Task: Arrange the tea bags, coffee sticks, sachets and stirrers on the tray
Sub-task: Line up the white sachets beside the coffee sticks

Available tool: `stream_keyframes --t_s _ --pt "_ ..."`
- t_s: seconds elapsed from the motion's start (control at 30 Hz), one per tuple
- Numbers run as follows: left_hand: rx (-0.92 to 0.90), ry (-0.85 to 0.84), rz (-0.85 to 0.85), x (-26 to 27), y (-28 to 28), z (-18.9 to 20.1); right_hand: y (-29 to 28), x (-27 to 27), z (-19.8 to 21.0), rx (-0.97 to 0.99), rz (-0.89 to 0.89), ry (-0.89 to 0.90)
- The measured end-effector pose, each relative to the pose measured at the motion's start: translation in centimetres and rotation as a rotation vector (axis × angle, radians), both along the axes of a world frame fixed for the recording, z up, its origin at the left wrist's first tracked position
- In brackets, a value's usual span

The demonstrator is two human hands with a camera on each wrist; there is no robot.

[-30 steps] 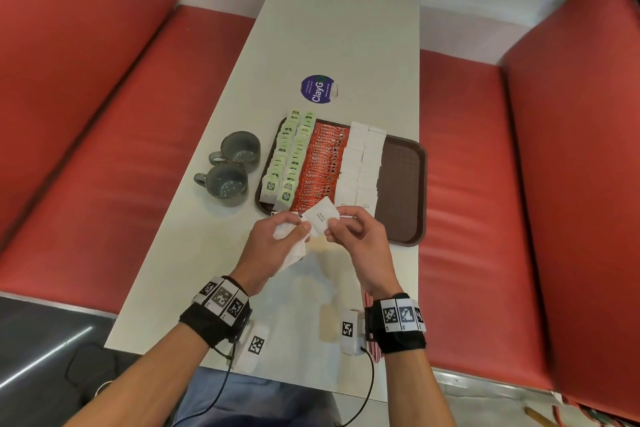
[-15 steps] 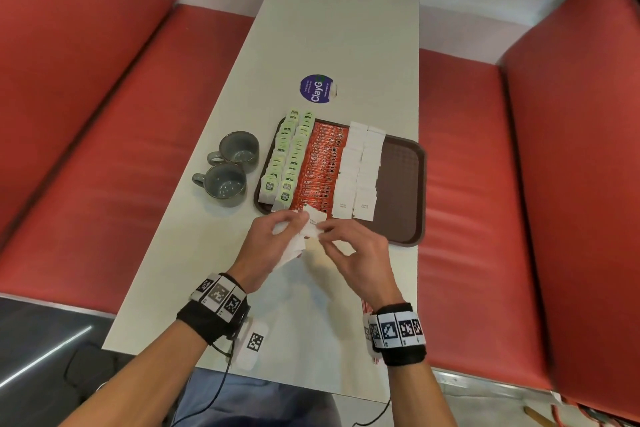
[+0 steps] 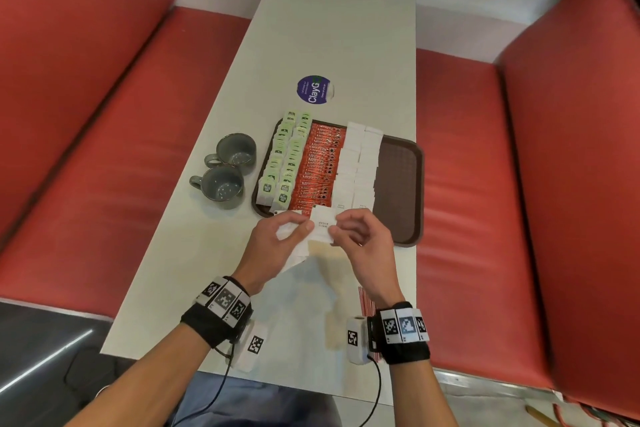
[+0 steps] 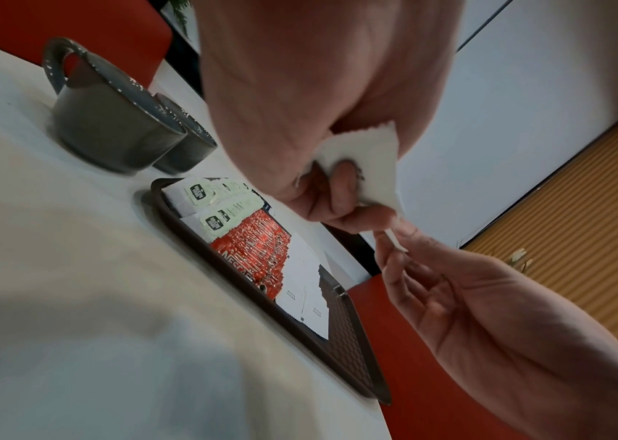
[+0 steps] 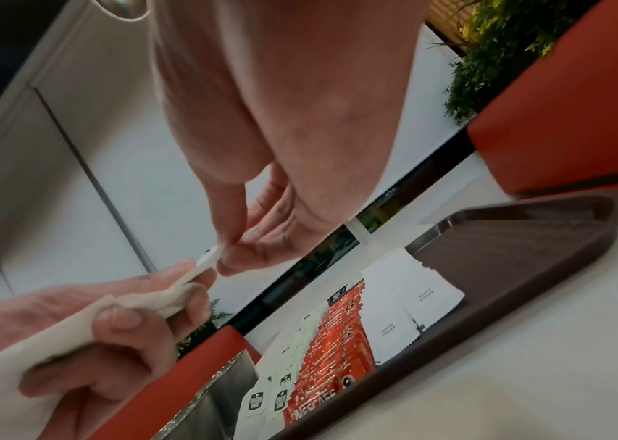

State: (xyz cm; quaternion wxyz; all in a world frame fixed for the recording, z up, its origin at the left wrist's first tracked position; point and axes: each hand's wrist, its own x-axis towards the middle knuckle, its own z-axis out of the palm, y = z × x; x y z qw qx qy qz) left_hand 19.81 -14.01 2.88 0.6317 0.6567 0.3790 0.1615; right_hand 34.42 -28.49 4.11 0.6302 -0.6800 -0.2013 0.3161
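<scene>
A brown tray (image 3: 401,184) on the white table carries rows of green tea bags (image 3: 287,156), red coffee sticks (image 3: 320,166) and white sugar sachets (image 3: 360,166); its right part is bare. Just in front of the tray my left hand (image 3: 277,243) grips a bunch of white sachets (image 3: 294,250). My right hand (image 3: 363,239) pinches one white sugar sachet (image 3: 322,224) at the top of that bunch. In the left wrist view the bunch (image 4: 371,166) sits in my curled fingers. In the right wrist view my thumb and forefinger pinch the sachet's edge (image 5: 209,259). Red-striped stirrers (image 3: 367,303) lie under my right wrist.
Two grey mugs (image 3: 225,170) stand left of the tray. A round purple sticker (image 3: 314,89) lies beyond the tray. Red bench seats (image 3: 104,135) flank the table on both sides. The table's near edge is close to my forearms.
My right hand drew back toward me half a second ago and has returned to the bunch, where it now pinches one sachet. The left hand has kept its place.
</scene>
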Motion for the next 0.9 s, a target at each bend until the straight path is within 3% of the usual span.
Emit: stream_keyframes --t_s 0.23,0.57,0.67,0.77,0.9 --pt "-0.063 0.045 0.007 -0.9 0.5 -0.3 -0.8 3.2 -0.5 -0.1 -0.085 -0.095" --pt "-0.06 -0.032 0.0 0.9 0.6 1.6 -0.5 2.1 2.8 -0.18 0.324 -0.233" --pt "-0.058 -0.063 -0.001 1.0 0.7 1.8 -0.4 2.2 3.2 -0.123 0.282 -0.219" --pt "-0.168 -0.099 0.013 1.0 0.5 2.3 -0.7 2.3 3.0 -0.005 0.263 -0.062" --pt "-0.185 -0.084 0.014 0.8 0.3 2.2 -0.8 1.5 3.1 0.026 0.308 -0.133"
